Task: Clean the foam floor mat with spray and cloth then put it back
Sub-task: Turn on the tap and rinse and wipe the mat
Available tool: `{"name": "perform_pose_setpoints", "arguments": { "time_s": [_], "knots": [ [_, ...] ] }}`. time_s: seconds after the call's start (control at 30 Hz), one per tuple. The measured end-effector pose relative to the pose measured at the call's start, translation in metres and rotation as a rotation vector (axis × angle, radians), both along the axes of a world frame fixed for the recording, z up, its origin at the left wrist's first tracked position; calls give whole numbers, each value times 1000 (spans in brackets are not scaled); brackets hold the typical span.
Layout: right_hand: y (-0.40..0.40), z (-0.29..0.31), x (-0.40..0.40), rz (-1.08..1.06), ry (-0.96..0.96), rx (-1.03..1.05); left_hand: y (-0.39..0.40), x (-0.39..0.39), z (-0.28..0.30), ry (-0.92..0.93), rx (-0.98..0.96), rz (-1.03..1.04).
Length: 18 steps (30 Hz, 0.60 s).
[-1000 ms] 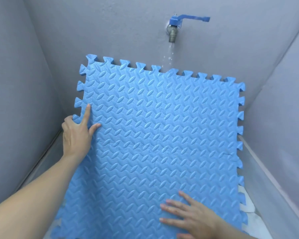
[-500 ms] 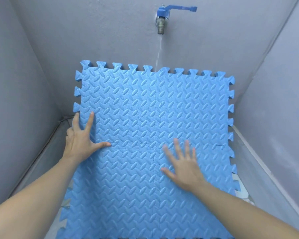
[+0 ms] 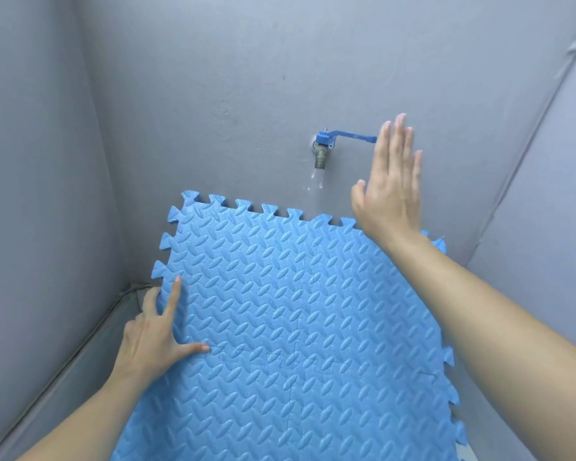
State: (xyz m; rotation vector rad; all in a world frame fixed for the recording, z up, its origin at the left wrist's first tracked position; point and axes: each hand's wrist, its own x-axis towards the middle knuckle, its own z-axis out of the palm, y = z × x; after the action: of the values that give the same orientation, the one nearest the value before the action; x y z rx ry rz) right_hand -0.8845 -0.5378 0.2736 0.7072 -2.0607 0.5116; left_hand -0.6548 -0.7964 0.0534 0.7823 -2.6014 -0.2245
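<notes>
The blue mat point(image 3: 296, 327) leans on the wall under the tap point(image 3: 321, 151). The left hand point(image 3: 153, 337) presses it flat, open. The right hand point(image 3: 389, 181), open and empty, should push the tap's handle point(image 3: 353, 137) gently.

Two bare forearms entering from six o'clock, no sleeves, no watch or rings, left hand point(image 3: 153, 341) at eight o'clock, right hand point(image 3: 391, 184) at one o'clock, short plain fingernails, slender fingers
</notes>
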Motion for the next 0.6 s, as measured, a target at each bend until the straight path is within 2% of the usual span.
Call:
{"name": "perform_pose_setpoints", "arguments": {
  "time_s": [0.07, 0.17, 0.33, 0.43, 0.5, 0.53, 0.6],
  "knots": [
    [-12, 16, -3, -44, 77, 186, -2, -1, 0, -6, 15, 4],
    [-17, 15, -14, -156, 46, 399, -1, -1, 2, -16, 36, 9],
    [-23, 16, -23, -229, -88, 484, 2, 0, 9, -39, 60, 27],
    [-23, 28, -24, -190, -188, 525, 4, 1, 11, -40, 65, 31],
    [-21, 33, -19, -118, -263, 491, 4, 2, 11, -55, 72, 35],
    [-16, 29, -15, -67, -310, 411, 4, 2, 11, -60, 71, 36],
    [8, 0, -6, 31, -373, 103, 3, 3, 12, -47, 76, 26]
  ]
}}
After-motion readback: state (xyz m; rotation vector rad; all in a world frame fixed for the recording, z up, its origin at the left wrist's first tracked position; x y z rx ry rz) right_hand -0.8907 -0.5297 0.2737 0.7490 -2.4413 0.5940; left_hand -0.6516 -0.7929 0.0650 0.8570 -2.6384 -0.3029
